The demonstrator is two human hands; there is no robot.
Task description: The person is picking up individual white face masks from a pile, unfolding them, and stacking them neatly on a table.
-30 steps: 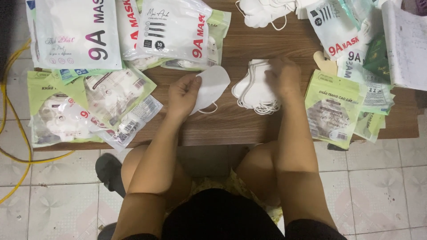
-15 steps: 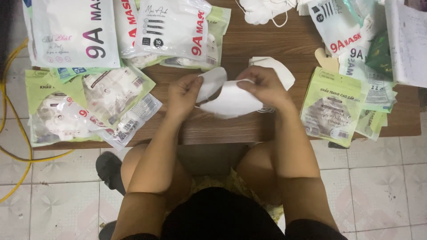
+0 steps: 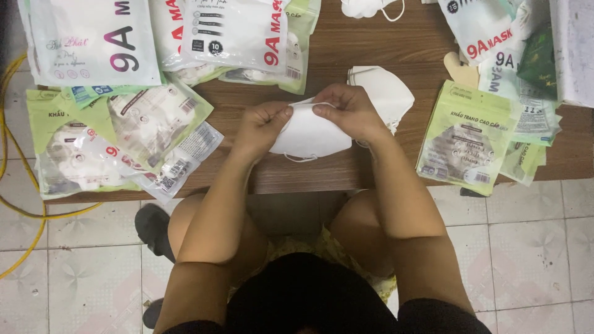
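A folded white face mask (image 3: pixel 309 133) is held flat just above the wooden table (image 3: pixel 383 46). My left hand (image 3: pixel 260 124) pinches its upper left edge and my right hand (image 3: pixel 349 111) pinches the upper edge a little to the right. The mask's ear loop hangs below it. Right behind my right hand lies a small stack of white masks (image 3: pixel 387 89), partly hidden by that hand.
Sealed packs of masks cover the table's left side (image 3: pixel 117 136) and back (image 3: pixel 235 31). Green and white pouches (image 3: pixel 467 136) lie on the right. One loose mask (image 3: pixel 371 7) sits at the back edge. A yellow cable (image 3: pixel 18 204) runs over the tiled floor on the left.
One mask was lifted off the stack on the right and brought to the middle. Both hands now pinch its top edge, closer together than before.
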